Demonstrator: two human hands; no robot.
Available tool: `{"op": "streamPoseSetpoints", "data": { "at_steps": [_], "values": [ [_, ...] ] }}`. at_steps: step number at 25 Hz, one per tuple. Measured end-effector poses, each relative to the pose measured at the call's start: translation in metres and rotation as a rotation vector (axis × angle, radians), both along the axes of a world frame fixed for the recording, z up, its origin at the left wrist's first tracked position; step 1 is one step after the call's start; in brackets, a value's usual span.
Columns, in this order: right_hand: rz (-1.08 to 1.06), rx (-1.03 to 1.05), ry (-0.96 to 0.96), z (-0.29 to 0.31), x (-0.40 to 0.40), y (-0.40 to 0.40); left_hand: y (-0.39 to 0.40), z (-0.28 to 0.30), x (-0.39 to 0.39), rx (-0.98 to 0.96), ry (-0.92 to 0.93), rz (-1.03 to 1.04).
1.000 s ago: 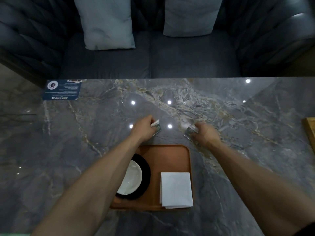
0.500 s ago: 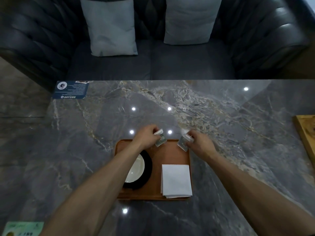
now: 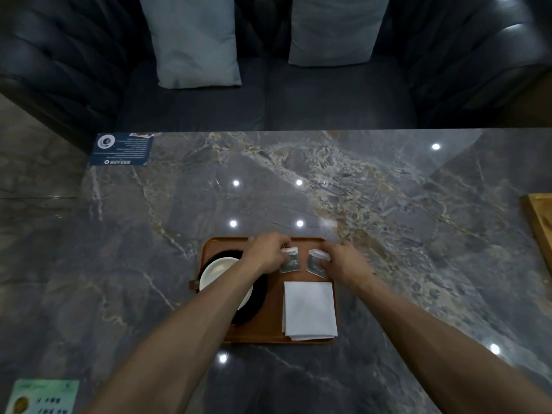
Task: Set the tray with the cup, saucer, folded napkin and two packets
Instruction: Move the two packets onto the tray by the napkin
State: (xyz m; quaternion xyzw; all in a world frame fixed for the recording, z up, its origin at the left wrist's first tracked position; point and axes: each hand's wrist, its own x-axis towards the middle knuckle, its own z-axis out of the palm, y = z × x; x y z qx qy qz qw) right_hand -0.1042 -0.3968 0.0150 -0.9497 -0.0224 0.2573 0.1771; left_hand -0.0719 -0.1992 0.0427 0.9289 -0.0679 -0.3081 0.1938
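Both hands have drawn back from the bare marble beyond the tray to its far end, each carrying a packet: the left hand (image 3: 265, 255) pinches the left packet (image 3: 290, 261) and the right hand (image 3: 343, 262) pinches the right packet (image 3: 316, 262), the two side by side but apart, above the folded napkin (image 3: 309, 309) on the wooden tray (image 3: 271, 333). Open tabletop (image 3: 388, 234) lies on every side; a wooden board (image 3: 542, 222) is cut off at the right edge and a green card (image 3: 41, 397) at the lower left. The left forearm hides much of the white cup (image 3: 216, 270) and black saucer (image 3: 257, 303). Whether the packets touch the tray cannot be told
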Motion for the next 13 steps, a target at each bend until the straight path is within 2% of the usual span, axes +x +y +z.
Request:
{"op": "streamPoseSetpoints", "data": {
  "at_steps": [8, 13],
  "values": [
    [0.093, -0.093, -0.111, -0.009, 0.004, -0.002, -0.015, -0.016, 0.001, 0.066, -0.091, -0.083],
    [0.100, -0.145, -0.205, -0.008, -0.003, 0.001, -0.014, -0.028, -0.003, 0.142, -0.237, -0.165]
  ]
}}
